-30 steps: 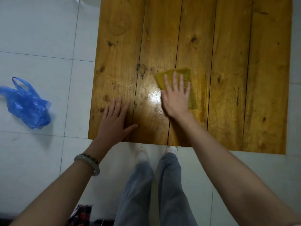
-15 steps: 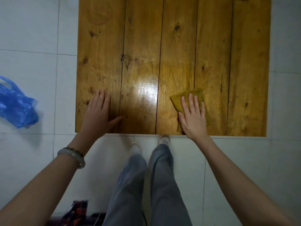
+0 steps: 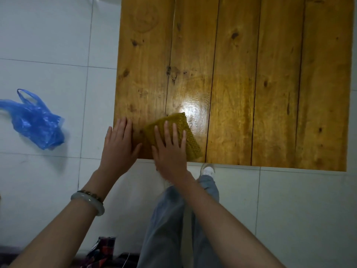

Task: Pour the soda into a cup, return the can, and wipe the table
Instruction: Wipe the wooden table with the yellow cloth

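While the right hand (image 3: 170,149) presses a yellow cloth (image 3: 192,147) flat on the tabletop (image 3: 270,93), the step in hand looks like the last one, the wiping. No can and no cup shows anywhere in view, so I judge the pouring and the return of the can to be done, though the frame cannot prove it.

The cloth lies at the near edge, over the seam between the first and second boards from the left, with its near corner reaching the rim. The right fingers (image 3: 166,130) are straight and slightly spread on top of it, pinning it by pressure and not gripping it. The left hand (image 3: 119,146) rests palm down on the near left corner, fingers released and flat, holding nothing. Its thumb points toward the cloth and ends just beside it; whether the two touch I cannot tell.

A bright glare sits just beyond the cloth. Whether the wood there is wet or only glossy I cannot tell.

The next move probably calls for steady downward pressure as the cloth slides away from the braced hand toward the boards on the right. A blue bag (image 3: 36,120) lies on the floor (image 3: 58,45), well apart from the work.
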Available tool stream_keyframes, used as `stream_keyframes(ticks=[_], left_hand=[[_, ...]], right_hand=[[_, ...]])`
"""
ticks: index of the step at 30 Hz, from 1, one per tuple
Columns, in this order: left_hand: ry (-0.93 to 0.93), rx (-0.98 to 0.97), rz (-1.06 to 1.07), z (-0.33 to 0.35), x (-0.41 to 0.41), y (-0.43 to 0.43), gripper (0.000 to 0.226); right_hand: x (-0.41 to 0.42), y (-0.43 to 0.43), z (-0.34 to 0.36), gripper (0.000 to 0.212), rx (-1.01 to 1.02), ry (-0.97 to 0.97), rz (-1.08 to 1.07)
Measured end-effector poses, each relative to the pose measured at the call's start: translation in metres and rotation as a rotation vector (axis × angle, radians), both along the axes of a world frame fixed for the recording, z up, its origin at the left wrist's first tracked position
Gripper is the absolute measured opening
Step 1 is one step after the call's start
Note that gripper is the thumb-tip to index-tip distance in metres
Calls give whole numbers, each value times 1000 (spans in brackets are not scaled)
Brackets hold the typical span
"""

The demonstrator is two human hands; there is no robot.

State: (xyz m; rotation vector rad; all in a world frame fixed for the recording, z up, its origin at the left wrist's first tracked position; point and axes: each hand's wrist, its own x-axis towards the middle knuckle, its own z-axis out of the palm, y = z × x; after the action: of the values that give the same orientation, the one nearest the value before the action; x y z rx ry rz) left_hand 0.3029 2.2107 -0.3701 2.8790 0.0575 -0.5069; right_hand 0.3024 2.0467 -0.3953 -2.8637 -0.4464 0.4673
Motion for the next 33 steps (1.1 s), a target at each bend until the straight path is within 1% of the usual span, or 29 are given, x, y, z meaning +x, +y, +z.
stream_keyframes(ticks=[3, 4, 6, 9, 12, 14, 18, 22, 24, 27, 29, 33], left_hand=[[-3, -19, 13, 2, 4, 5, 70], [-9, -27, 18, 3, 7, 5, 69], [-18, -39, 32, 4, 13, 4, 69], [-15, -46, 22, 5, 19, 3, 69], [-25, -71, 26, 8, 21, 4, 68], [-66, -107, 34, 11, 22, 7, 65], [-70, -101, 41, 14, 23, 13, 68], [-28, -72, 37, 11, 21, 13, 71], [-5, -68, 31, 10, 22, 7, 71], [5, -69, -20, 10, 25, -7, 69], [1, -72, -51, 12, 30, -20, 67], [-39, -54, -122, 17, 44, -49, 64]], right_hand=[[19, -7, 0, 58, -78, -3, 154], [32, -17, -1, 59, -116, -20, 173], [64, -37, -3, 59, -165, -48, 122], [119, -57, -3, 58, -152, -18, -36], [162, -45, 1, 57, -138, -11, -146], [175, -27, 2, 57, -139, -2, -150], [179, -6, 2, 58, -123, -19, -10], [155, 4, 2, 60, -142, -44, 233], [131, 0, 3, 61, -143, -62, 356], [112, -28, 4, 62, -155, -54, 506], [120, -53, 5, 62, -158, -48, 505], [153, -109, 5, 61, -183, -46, 286]])
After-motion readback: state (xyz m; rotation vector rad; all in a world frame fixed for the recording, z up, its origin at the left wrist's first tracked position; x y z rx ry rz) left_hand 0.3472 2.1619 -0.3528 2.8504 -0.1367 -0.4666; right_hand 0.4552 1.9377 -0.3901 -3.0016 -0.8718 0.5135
